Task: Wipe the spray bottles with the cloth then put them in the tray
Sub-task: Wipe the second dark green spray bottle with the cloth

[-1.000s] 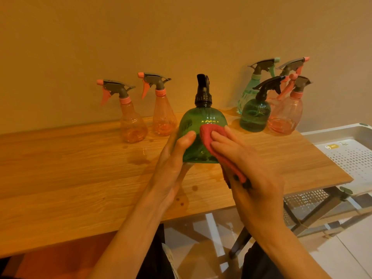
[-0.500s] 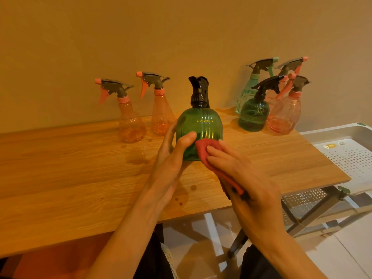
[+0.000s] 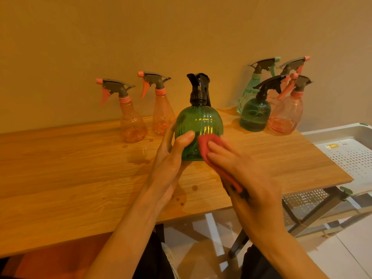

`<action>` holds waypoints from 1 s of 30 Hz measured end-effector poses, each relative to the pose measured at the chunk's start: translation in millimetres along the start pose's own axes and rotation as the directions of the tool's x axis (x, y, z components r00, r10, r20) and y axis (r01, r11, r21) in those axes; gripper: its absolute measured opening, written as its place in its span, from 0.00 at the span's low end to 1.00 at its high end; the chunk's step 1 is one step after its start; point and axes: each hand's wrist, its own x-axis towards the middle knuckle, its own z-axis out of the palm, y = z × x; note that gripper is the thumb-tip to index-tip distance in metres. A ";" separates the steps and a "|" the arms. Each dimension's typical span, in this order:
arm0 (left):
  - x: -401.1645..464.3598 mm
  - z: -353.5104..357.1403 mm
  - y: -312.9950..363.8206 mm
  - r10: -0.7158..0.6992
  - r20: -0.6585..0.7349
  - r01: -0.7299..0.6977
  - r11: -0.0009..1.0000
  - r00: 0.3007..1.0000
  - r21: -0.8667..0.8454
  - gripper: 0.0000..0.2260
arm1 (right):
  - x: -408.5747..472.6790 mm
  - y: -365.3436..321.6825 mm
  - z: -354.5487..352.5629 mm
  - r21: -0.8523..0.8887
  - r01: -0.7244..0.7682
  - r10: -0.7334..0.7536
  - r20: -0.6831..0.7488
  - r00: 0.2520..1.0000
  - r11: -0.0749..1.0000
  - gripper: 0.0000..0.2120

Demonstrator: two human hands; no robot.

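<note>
A round green spray bottle (image 3: 199,125) with a black trigger head stands upright near the middle of the wooden table (image 3: 70,178). My left hand (image 3: 171,158) grips its lower left side, thumb across the front. My right hand (image 3: 241,174) presses a red cloth (image 3: 209,150) against the bottle's lower right side, and the cloth trails back under my palm. A white perforated tray (image 3: 350,158) sits to the right of the table, below its level.
Two orange spray bottles (image 3: 132,125) (image 3: 162,117) stand at the back left by the wall. At the back right stand a dark green bottle (image 3: 254,115), a teal one (image 3: 249,91) and two pink ones (image 3: 285,115). Water drops mark the tabletop.
The cloth has slid down from the upper front of the green bottle to its lower right side. The bottle's head has turned slightly. My left hand keeps its grip.
</note>
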 end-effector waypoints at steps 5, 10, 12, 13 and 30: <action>-2.8 -0.6 -2.9 -0.001 0.036 0.001 1.000 0.999 0.001 0.29 | 5.4 1.6 -1.4 0.003 0.006 -0.006 -0.020 1.000 1.000 0.19; -3.1 1.5 -2.8 -0.011 0.069 0.013 1.000 0.998 -0.021 0.33 | 30.4 3.2 -3.5 0.092 -0.048 0.060 -0.140 0.988 0.995 0.18; -1.1 0.8 -1.5 -0.023 0.052 0.025 0.999 0.998 -0.025 0.33 | 21.9 0.0 -1.9 0.065 -0.038 0.046 -0.120 0.992 0.997 0.19; -0.3 0.3 -1.1 -0.029 0.044 0.030 0.999 0.999 -0.023 0.33 | 14.7 -1.4 -0.7 0.036 -0.025 0.029 -0.100 0.995 0.999 0.19; -6.9 -0.7 1.4 -0.019 0.133 0.022 1.000 0.991 -0.020 0.39 | 71.2 13.1 -12.8 0.061 -0.003 0.011 -0.123 0.992 0.998 0.15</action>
